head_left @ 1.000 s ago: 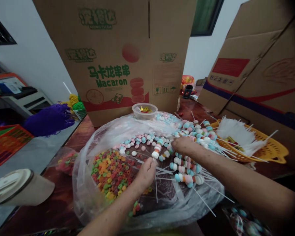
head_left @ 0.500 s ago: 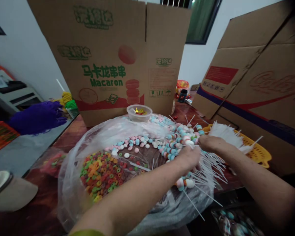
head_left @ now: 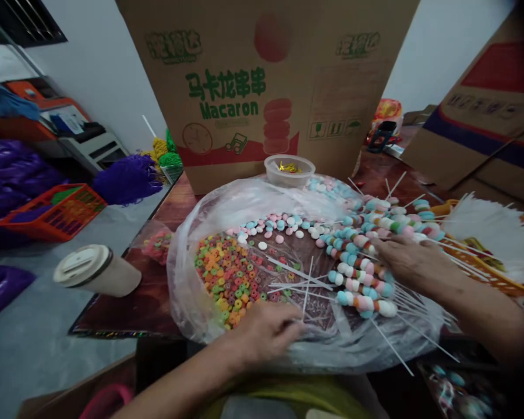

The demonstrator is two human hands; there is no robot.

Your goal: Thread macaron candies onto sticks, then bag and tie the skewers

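My left hand is low over the plastic-lined round surface, just right of the colourful ring-shaped candies. Its fingers curve with a gap to the thumb, and no held thing shows. Close to its fingertips lie several loose white sticks, some crossing. My right hand rests over a pile of candy skewers, threaded with blue, pink and white pieces. Its fingers reach out leftward onto them; their tips are partly hidden. Loose pastel button-shaped candies form a band behind the bare middle.
A clear plastic bag edges the work surface. Behind stand a tub of gold ties and a tall Macaron carton. A yellow basket with white sticks is at right. A lidded cup leans at left.
My left hand has left the skewers and moved left and down toward the loose sticks. My right hand is now over the skewers. The view has turned left.
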